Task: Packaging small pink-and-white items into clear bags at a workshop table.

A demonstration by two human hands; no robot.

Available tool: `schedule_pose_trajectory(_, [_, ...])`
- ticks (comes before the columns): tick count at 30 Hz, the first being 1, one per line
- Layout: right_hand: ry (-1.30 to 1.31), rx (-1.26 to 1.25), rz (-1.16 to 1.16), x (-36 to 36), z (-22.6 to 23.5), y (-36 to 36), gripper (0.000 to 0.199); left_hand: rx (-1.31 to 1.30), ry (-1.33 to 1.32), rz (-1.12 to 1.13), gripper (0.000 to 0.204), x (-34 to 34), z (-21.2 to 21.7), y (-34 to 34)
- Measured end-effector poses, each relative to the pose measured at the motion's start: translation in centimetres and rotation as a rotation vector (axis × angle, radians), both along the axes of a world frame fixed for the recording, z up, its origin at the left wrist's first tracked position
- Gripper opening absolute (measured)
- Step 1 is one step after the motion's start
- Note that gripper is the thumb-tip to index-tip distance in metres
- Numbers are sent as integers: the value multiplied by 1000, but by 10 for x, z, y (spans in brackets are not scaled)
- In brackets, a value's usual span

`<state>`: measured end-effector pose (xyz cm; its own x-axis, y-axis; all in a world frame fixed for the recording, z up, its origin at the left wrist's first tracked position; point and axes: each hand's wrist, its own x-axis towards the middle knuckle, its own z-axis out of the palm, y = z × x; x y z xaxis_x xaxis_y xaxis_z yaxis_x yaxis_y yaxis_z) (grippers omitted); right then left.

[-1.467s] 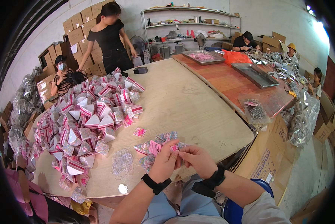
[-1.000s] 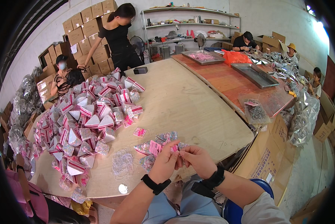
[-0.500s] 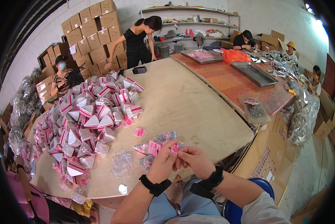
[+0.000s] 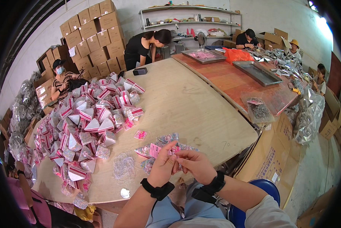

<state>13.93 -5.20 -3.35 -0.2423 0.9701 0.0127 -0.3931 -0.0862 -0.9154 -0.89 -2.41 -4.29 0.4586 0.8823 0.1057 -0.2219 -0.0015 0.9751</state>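
My left hand and my right hand meet over the table's near edge, fingers pinched close together. A small pink printed tag shows at my left thumb and forefinger, partly covered by them. My right fingertips press in beside it; whatever they pinch is too small to make out. Just beyond my hands lie glittery, multicoloured wrapped pieces, with another pink tag on them. To their left rest a loose pink tag and a tangle of thin white strings.
A large heap of clear-wrapped glittery pieces with pink bands covers the table's left side. A small white lump sits at the near edge. A red-brown table with metal trays adjoins at right. Other people work around both tables.
My hands have drawn closer together, the right fingers now overlapping the left, and the held tag is more covered. The standing person at the back has bent lower over the table.
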Motion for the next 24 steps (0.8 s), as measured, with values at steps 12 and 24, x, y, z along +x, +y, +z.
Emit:
schedule_pose_trajectory(12, [-35,-1,-15,1,-7,5,15,60,75,14,40,2,3,-2])
schedule_pose_trajectory(24, [-15,47,-144,28,9,8,9,312,150,124,21,-9,8,-1])
